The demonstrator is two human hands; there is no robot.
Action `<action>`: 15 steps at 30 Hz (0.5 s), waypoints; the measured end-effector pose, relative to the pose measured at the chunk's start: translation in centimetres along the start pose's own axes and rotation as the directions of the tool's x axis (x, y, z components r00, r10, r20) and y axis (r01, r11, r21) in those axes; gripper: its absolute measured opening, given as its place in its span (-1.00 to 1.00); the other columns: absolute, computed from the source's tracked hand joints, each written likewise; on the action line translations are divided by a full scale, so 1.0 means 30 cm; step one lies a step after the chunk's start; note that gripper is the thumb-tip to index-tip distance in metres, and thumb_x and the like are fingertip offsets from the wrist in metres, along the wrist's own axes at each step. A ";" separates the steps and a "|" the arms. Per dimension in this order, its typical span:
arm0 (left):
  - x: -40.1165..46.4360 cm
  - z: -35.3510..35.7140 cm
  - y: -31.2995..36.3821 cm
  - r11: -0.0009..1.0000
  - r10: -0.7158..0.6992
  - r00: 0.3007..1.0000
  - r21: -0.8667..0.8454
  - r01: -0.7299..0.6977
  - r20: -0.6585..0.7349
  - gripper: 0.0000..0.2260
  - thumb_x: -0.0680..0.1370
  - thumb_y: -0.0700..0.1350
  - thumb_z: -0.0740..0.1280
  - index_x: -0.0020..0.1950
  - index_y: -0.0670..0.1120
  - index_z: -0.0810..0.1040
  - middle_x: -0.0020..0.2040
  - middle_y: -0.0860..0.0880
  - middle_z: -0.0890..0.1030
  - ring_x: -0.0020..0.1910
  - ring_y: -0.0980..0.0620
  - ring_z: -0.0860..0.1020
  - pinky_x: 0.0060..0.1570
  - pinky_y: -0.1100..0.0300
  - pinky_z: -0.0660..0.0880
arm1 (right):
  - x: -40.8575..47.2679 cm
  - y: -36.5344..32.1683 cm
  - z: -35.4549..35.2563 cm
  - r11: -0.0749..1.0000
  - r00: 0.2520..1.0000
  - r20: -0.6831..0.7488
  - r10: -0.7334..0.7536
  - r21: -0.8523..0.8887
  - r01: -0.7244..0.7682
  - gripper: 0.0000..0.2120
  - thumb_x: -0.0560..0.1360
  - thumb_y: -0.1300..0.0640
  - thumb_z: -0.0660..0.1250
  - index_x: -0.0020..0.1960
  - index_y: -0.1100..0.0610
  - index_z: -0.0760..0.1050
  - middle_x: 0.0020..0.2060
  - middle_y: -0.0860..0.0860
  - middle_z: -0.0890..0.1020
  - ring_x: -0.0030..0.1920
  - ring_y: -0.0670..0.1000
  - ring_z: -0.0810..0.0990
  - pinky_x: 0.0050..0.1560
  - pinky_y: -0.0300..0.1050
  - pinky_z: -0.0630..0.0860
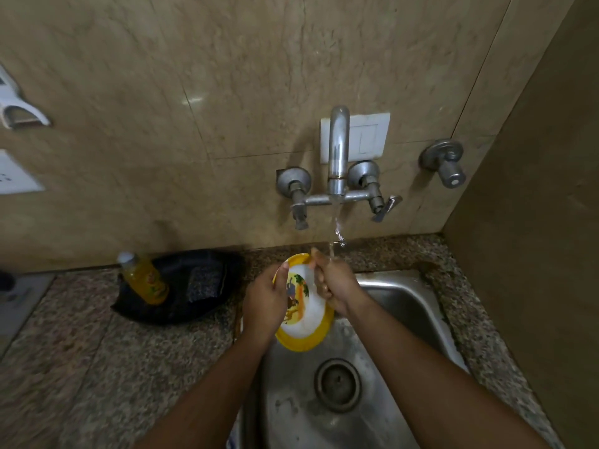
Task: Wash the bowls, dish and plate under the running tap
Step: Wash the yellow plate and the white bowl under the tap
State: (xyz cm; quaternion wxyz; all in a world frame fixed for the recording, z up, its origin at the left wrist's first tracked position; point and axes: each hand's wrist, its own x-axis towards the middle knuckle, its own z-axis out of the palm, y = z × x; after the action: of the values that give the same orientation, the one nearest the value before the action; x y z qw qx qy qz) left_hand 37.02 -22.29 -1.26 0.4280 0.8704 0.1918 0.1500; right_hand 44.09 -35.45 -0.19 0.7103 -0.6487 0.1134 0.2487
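Just below the middle of the frame, the left hand (264, 301) grips the left rim of a yellow-rimmed plate (306, 322), thumb lying over its upper edge and fingers curled behind it. The plate is held tilted over the far left corner of the steel sink (405, 306), its white centre bearing a cartoon print too blurred to make out. The right hand (332, 283) is closed into a loose fist against the plate's upper right face, knuckles pressed to it; whether it holds anything inside cannot be told. Water (335, 233) falls from the wall tap (337, 157) onto this hand's back and the plate's top edge. At left of centre, on the speckled stone counter (97, 351), a bottle of yellow liquid (144, 280) leans in a black tray (181, 286) beside a dark scrub pad (202, 283); the bottle's red-and-yellow label is unreadable.
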 end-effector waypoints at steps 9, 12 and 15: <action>0.031 -0.001 -0.002 0.973 -0.089 0.992 -0.203 0.106 0.090 -0.66 0.65 0.13 0.19 -0.12 -0.04 0.62 -0.22 -0.05 0.65 -0.14 -0.01 0.63 -0.12 0.05 0.55 | -0.001 -0.064 -0.019 0.710 0.921 0.186 -0.342 -0.591 0.383 -0.73 0.34 0.38 0.28 -0.36 0.04 0.37 -0.41 -0.02 0.46 -0.34 0.00 0.45 -0.28 -0.09 0.37; 0.055 0.014 0.004 0.911 -0.164 0.979 -0.363 0.197 0.121 -0.62 0.64 0.12 0.22 -0.11 -0.14 0.63 -0.18 -0.18 0.67 -0.14 -0.07 0.65 -0.05 -0.08 0.57 | -0.046 0.011 -0.056 0.266 0.843 0.275 -0.462 -0.864 0.427 -0.84 0.42 0.13 0.22 -0.03 0.11 0.50 -0.10 0.13 0.60 -0.10 0.17 0.58 -0.14 0.01 0.52; 0.065 0.047 0.037 0.856 -0.210 0.961 -0.442 0.269 0.177 -0.61 0.64 0.07 0.24 -0.10 -0.23 0.61 -0.13 -0.27 0.67 -0.19 -0.06 0.61 -0.02 -0.12 0.57 | -0.056 0.123 -0.091 0.023 0.786 0.387 -0.482 -0.891 0.453 -0.68 0.49 0.02 0.15 0.16 0.08 0.51 0.17 0.15 0.57 0.15 0.20 0.54 0.12 0.06 0.50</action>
State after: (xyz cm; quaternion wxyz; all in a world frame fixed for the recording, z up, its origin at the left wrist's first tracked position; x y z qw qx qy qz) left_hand 39.58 -22.99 -1.01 0.6487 0.7204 0.2309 0.0831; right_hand 41.26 -38.32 -2.95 0.1871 -0.9427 -0.2760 0.0083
